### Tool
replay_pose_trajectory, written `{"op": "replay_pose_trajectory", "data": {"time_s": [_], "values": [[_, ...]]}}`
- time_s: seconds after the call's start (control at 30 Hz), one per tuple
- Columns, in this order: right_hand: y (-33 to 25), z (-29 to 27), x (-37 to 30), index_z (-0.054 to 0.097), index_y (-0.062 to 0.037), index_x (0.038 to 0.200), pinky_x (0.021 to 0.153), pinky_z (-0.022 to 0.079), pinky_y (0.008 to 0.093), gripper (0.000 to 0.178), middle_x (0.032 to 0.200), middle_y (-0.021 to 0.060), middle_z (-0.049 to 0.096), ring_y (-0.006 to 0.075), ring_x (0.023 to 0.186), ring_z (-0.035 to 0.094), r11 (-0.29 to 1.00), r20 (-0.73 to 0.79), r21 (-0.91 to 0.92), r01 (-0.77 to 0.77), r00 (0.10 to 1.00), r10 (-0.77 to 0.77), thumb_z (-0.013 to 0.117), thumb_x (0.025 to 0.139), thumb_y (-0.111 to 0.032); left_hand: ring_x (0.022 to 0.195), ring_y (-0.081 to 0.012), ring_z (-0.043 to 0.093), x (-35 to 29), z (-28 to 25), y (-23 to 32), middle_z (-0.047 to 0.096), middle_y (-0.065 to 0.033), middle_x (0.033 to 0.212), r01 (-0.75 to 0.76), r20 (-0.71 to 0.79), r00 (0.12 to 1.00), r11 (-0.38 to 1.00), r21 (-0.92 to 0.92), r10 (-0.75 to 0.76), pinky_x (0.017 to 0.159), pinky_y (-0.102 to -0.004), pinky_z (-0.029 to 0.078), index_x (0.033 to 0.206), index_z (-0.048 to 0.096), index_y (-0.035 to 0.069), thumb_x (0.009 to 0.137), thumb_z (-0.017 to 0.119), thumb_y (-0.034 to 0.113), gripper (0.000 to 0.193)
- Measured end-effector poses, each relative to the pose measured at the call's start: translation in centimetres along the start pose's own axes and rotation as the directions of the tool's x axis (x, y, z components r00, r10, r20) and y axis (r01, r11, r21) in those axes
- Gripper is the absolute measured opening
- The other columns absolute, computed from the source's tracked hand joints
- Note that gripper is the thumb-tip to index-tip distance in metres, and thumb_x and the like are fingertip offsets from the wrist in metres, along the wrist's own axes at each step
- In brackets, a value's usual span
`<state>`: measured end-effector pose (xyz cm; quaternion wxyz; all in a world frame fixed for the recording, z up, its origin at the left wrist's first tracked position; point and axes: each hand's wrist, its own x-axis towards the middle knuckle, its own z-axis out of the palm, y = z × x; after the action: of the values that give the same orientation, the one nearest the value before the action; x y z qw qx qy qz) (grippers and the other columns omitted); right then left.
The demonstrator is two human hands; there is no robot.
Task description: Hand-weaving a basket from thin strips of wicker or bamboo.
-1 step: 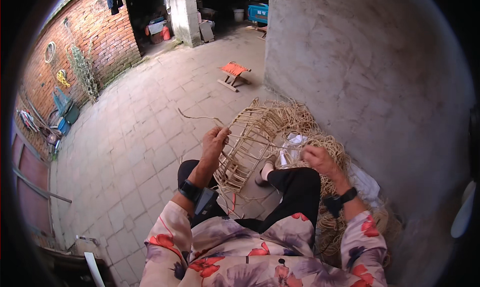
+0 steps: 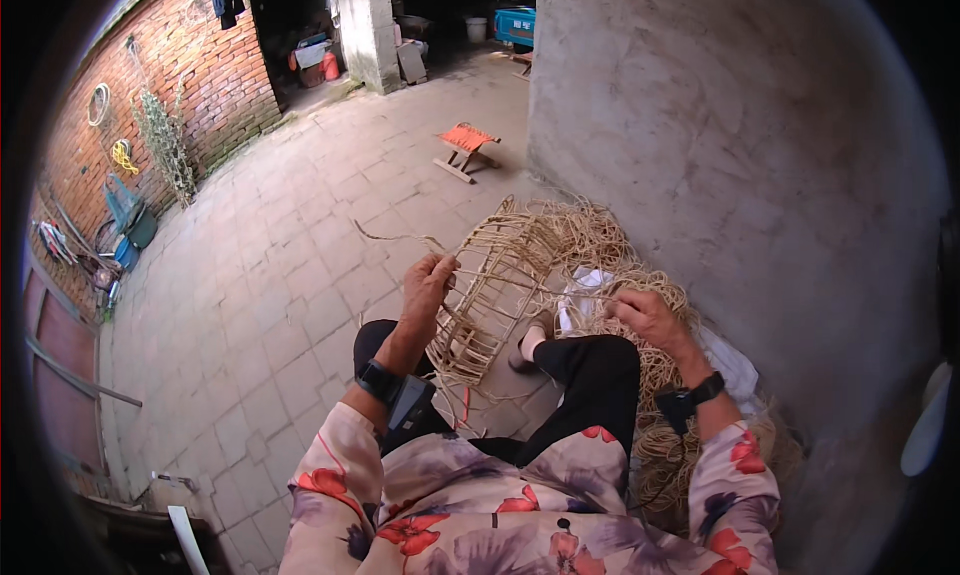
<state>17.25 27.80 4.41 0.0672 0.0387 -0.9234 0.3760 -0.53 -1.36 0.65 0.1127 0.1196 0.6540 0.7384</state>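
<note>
Between my legs leans an open woven frame (image 2: 506, 263) of tan twisted cord over slats, like an unfinished basket. At its left edge my left hand (image 2: 428, 283) is closed, pinching a tan cord whose loose end (image 2: 385, 237) sticks out to the left. Over the cord heap, my right hand (image 2: 645, 317) is closed on a strand (image 2: 570, 293) stretched across the frame. Whether that strand is the same cord my left hand pinches, I cannot tell. My fingers partly hide both grips.
A large heap of loose tan cord (image 2: 590, 231) lies along the grey plastered wall (image 2: 740, 125), with white sheeting (image 2: 728, 365) under part of it. An orange-topped folding stool (image 2: 467, 145) stands ahead on the paving (image 2: 290, 255). Tubs (image 2: 143, 227) and tools line the brick wall at left.
My right hand has shifted slightly to the right, its wrist turning a little. My left hand and the woven frame stay nearly where they were.
</note>
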Motion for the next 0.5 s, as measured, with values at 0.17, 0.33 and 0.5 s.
{"op": "replay_pose_trajectory", "data": {"time_s": [0.17,0.33,0.5], "values": [[-5.0,1.1,-4.1,0.065,-0.0068,0.09,0.061,0.049,0.0324,0.021,0.076,0.0092,0.065,0.0222,0.069,0.064,0.992,0.336,-0.111,0.066,0.941,-0.025,0.052,0.091,-0.022,0.055,-0.0069,0.044,0.1,-0.5,-0.2,0.052,0.0016,0.064,-0.014,0.005,1.0,1.0,0.01,0.014,0.051,-0.0226,0.035,0.083,0.063,0.0,0.089,0.058,0.019,0.02],[-10.5,2.6,-6.8,0.061,-0.0082,0.085,0.054,0.046,0.0397,0.019,0.06,0.0121,0.057,0.0324,0.059,0.06,0.994,0.312,-0.002,0.106,0.945,-0.1,0.058,0.089,-0.026,0.056,-0.0098,0.047,-2.0,0.1,-0.3,0.051,0.0,0.06,-0.269,0.34,0.928,0.905,0.329,0.152,0.051,-0.0264,0.038,0.083,0.062,0.0,0.089,0.058,0.02,0.022],[-9.0,1.5,-3.7,0.056,-0.003,0.083,0.058,0.044,0.0389,0.023,0.065,0.015,0.057,0.0289,0.062,0.059,0.991,0.189,0.015,0.133,0.973,-0.133,0.058,0.088,-0.025,0.054,-0.0236,0.053,-5.6,1.6,-0.4,0.054,-0.015,0.061,-0.428,0.551,0.829,0.744,0.513,0.096,0.054,-0.0362,0.043,0.087,0.064,0.002,0.088,0.059,0.023,0.022]]}}
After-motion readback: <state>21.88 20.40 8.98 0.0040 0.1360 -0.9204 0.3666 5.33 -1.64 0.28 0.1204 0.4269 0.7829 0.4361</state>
